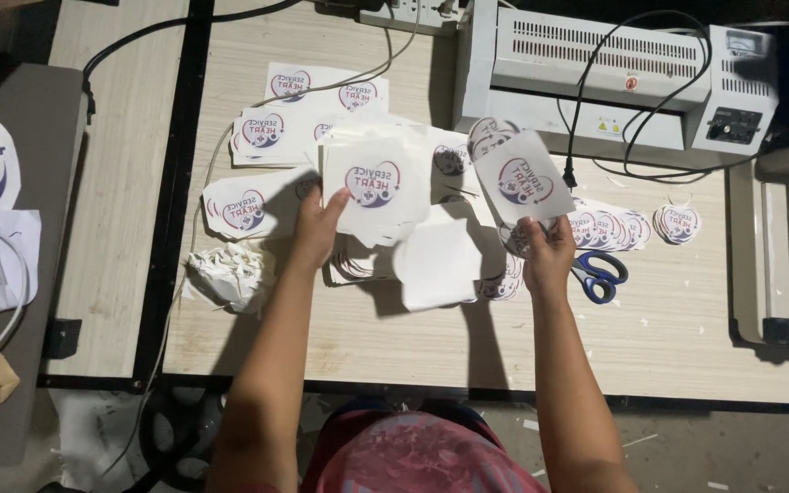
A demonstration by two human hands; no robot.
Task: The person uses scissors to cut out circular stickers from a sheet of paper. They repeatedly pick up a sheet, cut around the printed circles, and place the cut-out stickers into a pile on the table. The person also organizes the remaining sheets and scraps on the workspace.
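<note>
My left hand [318, 224] holds a small stack of white square sheets [372, 187], each printed with a round red-and-blue emblem, lifted over the table. My right hand [548, 256] pinches the lower edge of a single printed sheet [522, 178] that stands tilted above the desk. Under both hands lies a messy pile of similar sheets and round cut-out stickers [440, 265]. Blue-handled scissors [600, 274] lie just right of my right hand.
A white laminating machine [614, 78] sits at the back right with a black cable across it. More printed sheets [321, 100] lie at the back left, round stickers [678, 224] fan out at the right, and crumpled paper scraps [230, 274] sit left. The wooden table [687, 347] carries all this.
</note>
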